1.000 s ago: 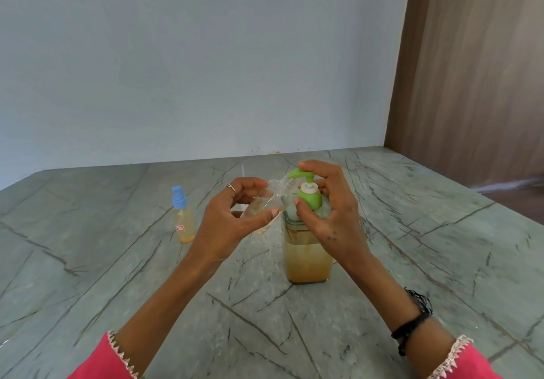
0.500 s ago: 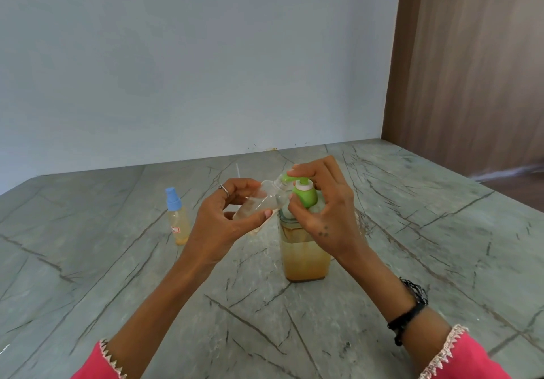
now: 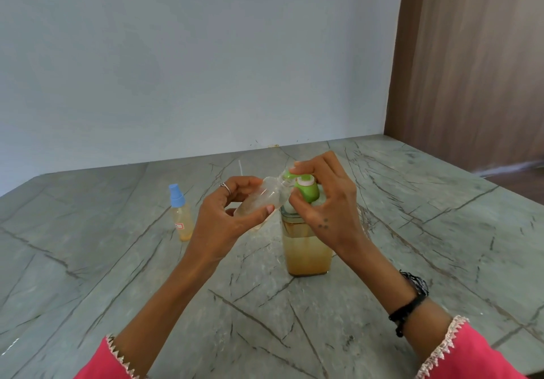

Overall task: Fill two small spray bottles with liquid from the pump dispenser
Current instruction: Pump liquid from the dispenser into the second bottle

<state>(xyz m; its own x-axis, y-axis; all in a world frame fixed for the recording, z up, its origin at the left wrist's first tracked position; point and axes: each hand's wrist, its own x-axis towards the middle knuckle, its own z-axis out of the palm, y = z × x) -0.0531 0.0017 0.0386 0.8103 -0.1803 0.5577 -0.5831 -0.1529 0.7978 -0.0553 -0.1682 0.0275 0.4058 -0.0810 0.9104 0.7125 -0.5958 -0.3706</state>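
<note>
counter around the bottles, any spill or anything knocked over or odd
Nothing stands out. No spill shows on the counter. The pump dispenser and the blue-capped bottle stand upright; the left hand holds the clear bottle tilted on purpose.

The pump dispenser (image 3: 306, 249) stands on the worktop (image 3: 412, 231) near its middle. A capped spray bottle (image 3: 181, 216) stands to its left, well apart. An open spray bottle (image 3: 265, 197), tilted, is held between them, its mouth at the dispenser's spout (image 3: 288, 176).
</note>
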